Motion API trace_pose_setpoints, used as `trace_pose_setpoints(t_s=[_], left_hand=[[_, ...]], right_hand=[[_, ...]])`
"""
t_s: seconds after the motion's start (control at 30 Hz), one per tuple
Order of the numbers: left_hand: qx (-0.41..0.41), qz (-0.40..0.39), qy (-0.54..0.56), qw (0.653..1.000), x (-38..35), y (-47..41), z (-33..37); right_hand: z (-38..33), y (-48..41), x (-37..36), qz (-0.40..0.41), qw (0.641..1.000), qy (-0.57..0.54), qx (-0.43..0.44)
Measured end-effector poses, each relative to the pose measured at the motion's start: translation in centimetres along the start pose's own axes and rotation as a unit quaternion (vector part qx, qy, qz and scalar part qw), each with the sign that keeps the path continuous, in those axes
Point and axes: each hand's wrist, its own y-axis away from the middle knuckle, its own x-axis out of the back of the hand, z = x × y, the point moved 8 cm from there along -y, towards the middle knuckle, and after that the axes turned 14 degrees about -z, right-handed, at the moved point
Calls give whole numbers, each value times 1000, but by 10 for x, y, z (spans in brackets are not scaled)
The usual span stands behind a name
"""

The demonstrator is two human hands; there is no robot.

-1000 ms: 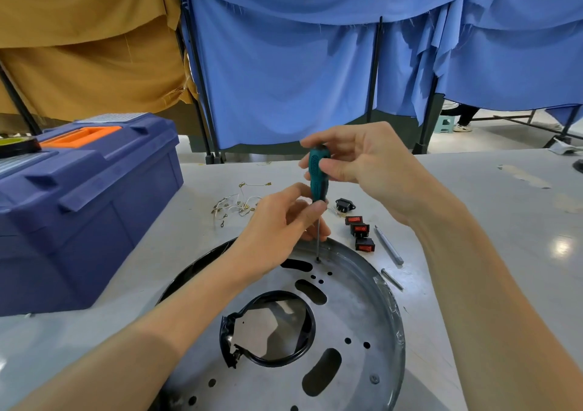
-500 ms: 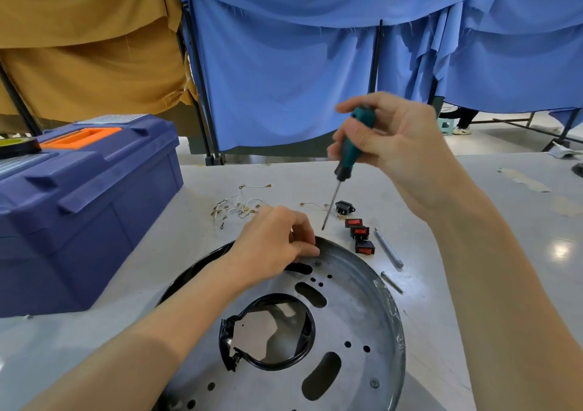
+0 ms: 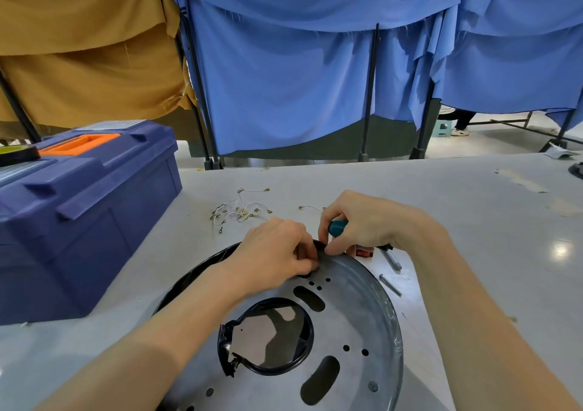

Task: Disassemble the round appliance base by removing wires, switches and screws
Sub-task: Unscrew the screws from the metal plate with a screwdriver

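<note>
The round base (image 3: 356, 316) lies flat on the table (image 3: 473, 221). At its far rim my left hand (image 3: 277, 253) curls on something hidden, perhaps a loosened screw; my right hand (image 3: 369, 224) grips the screwdriver (image 3: 338, 227). I'd lift straight up, steadying that rim.

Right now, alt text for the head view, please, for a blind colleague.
Two hands meet at the far rim of a round metal base on a table: the right hand grips a teal screwdriver, the left hand curls its fingers at the rim. Wires lie beyond; a blue toolbox stands left.
</note>
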Motion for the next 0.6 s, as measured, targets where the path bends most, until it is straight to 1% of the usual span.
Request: trace_pose_setpoints(t_s=[0.23,0.4,0.6], left_hand=[[-13,-25,-67,997,-7,-1,10],[-47,-40,-60,996,-12,0,12],[-47,-51,-90,994,-14,3,15]], right_hand=[[3,-1,-1,1,1000,-17,1],[4,-2,-1,-1,1000,-24,0],[6,-2,-2,-10,999,-41,-1]])
